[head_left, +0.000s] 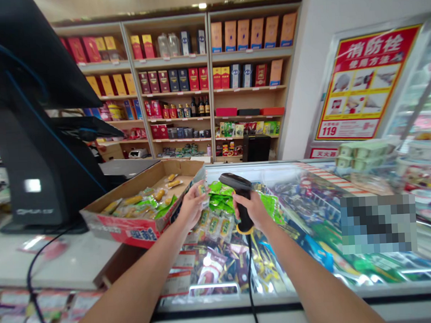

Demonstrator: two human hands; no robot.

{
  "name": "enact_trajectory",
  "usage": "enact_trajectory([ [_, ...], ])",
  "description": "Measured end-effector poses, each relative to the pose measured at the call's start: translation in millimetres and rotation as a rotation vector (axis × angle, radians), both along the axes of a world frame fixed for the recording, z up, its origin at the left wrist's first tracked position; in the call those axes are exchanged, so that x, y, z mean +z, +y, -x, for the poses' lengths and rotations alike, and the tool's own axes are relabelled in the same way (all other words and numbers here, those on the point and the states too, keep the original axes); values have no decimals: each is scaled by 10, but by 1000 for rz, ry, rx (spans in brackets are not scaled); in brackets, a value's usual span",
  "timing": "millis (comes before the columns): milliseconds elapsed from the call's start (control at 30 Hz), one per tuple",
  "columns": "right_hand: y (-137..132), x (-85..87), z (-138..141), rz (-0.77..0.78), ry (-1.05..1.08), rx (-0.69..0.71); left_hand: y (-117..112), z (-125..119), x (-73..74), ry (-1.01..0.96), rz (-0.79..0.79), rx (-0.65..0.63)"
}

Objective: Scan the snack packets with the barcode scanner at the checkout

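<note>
My right hand (252, 208) is closed round the handle of a black barcode scanner (236, 183) with a yellow base, its cable hanging down toward me. My left hand (192, 206) pinches a small green-and-clear snack packet (202, 188), held up just left of the scanner's head. Below both hands, a pile of similar green snack packets (220, 214) lies on the glass lid of a chest freezer (310, 185).
A shallow cardboard tray (132, 228) of yellow and green snacks sits on the counter at left, beside a black till screen on its stand (26, 142). Shelves of boxed goods (196, 75) line the back wall. Stacked cups (363, 153) stand at right.
</note>
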State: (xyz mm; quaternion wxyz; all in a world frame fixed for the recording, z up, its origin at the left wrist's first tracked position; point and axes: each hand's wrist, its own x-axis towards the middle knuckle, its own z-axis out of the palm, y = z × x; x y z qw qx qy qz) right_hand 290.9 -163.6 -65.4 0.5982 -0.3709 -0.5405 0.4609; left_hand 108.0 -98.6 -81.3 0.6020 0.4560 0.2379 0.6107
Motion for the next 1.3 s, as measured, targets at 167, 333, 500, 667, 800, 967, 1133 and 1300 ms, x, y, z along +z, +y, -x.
enact_trajectory([
  [167,-15,0,-18,47,-116,174,-2,14,-31,-58,-91,0],
  [333,48,-47,-78,53,-297,271,15,10,-62,-155,-81,-1],
  [500,78,-71,-107,38,-399,279,20,-3,-71,-180,-68,51],
  [667,60,-72,-97,49,-426,294,10,-23,-52,-155,-73,86],
  [800,44,-70,-89,43,-432,298,-6,-30,-42,-160,-87,82],
  [967,32,-56,-87,39,-405,307,-22,-25,-33,-143,-76,92],
  [1133,78,-67,-94,46,-304,226,-21,-13,-40,-53,-107,91],
  [1300,90,-44,-91,90,-145,-35,-62,-69,-152,438,-290,178],
])
